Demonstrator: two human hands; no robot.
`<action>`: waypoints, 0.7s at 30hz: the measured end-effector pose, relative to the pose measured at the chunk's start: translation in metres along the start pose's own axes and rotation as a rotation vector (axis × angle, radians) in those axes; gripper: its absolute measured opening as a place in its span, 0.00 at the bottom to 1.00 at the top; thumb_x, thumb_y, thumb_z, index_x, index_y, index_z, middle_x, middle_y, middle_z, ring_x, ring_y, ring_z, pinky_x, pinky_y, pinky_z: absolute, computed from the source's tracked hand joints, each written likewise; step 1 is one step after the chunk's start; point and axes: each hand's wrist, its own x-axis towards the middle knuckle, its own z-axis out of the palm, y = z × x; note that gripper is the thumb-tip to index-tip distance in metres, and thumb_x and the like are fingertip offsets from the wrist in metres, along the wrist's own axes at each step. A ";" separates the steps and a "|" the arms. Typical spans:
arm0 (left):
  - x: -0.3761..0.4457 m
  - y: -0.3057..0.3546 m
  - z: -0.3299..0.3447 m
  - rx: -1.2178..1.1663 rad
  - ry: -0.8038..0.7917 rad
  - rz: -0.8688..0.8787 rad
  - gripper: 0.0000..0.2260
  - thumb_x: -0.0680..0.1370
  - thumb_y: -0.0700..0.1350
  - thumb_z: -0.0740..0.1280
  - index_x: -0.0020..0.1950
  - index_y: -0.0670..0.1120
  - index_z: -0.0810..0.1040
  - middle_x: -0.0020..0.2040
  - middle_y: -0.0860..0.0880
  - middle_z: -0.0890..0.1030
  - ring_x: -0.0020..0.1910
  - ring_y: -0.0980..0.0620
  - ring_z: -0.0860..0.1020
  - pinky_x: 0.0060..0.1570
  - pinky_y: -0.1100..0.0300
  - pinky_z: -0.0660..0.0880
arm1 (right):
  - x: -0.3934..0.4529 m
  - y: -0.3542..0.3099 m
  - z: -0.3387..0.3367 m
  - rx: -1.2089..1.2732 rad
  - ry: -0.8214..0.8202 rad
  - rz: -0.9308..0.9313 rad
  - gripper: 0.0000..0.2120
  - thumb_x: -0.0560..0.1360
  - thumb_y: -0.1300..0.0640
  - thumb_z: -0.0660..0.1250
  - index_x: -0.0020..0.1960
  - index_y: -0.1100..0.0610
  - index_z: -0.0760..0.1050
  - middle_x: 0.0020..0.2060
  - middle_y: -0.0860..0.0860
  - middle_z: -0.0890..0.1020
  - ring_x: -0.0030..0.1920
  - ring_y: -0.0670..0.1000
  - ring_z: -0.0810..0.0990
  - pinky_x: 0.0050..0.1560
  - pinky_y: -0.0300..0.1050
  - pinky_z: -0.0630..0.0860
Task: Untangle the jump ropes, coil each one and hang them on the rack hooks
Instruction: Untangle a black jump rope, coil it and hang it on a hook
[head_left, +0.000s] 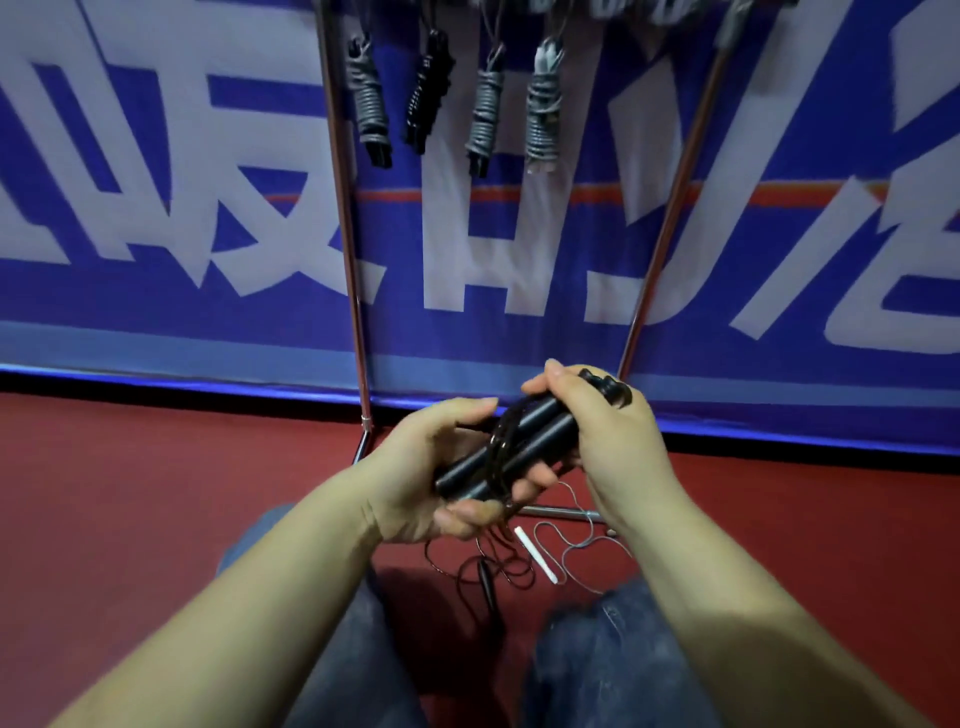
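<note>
Both hands hold a pair of black jump rope handles (524, 441) side by side, low in front of the rack. My left hand (441, 467) grips their lower end from beneath. My right hand (597, 415) grips their upper end. A thin dark cord (501, 447) crosses the handles and trails down to loose loops (493, 571) on the floor. A white handle (537, 555) with a pale grey cord (582, 540) also lies on the floor. Several coiled ropes (483, 114) hang from the rack's top.
The rack's metal legs (350, 234) and foot bar (561, 513) stand against a blue and white banner (156, 208). The floor (156, 493) is red. My knees in jeans (597, 665) fill the bottom of the view.
</note>
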 end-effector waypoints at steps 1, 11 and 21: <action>-0.002 0.000 0.012 0.113 0.086 0.040 0.25 0.56 0.60 0.77 0.42 0.43 0.83 0.35 0.47 0.74 0.20 0.58 0.65 0.18 0.72 0.59 | -0.004 -0.004 -0.001 -0.025 0.022 -0.020 0.15 0.75 0.54 0.65 0.31 0.53 0.79 0.24 0.50 0.76 0.24 0.51 0.74 0.29 0.40 0.71; -0.017 0.000 0.069 0.265 0.754 0.621 0.08 0.72 0.33 0.70 0.43 0.45 0.76 0.30 0.50 0.78 0.21 0.55 0.71 0.23 0.65 0.70 | -0.041 -0.043 0.001 0.121 0.274 -0.143 0.19 0.77 0.52 0.64 0.29 0.52 0.80 0.28 0.49 0.80 0.35 0.53 0.78 0.39 0.47 0.73; -0.038 0.001 0.112 0.443 0.937 0.880 0.05 0.78 0.43 0.65 0.51 0.53 0.77 0.38 0.47 0.77 0.24 0.58 0.67 0.26 0.67 0.66 | -0.071 -0.073 0.012 0.308 0.206 0.064 0.23 0.76 0.41 0.60 0.33 0.55 0.81 0.30 0.52 0.80 0.27 0.49 0.71 0.23 0.38 0.60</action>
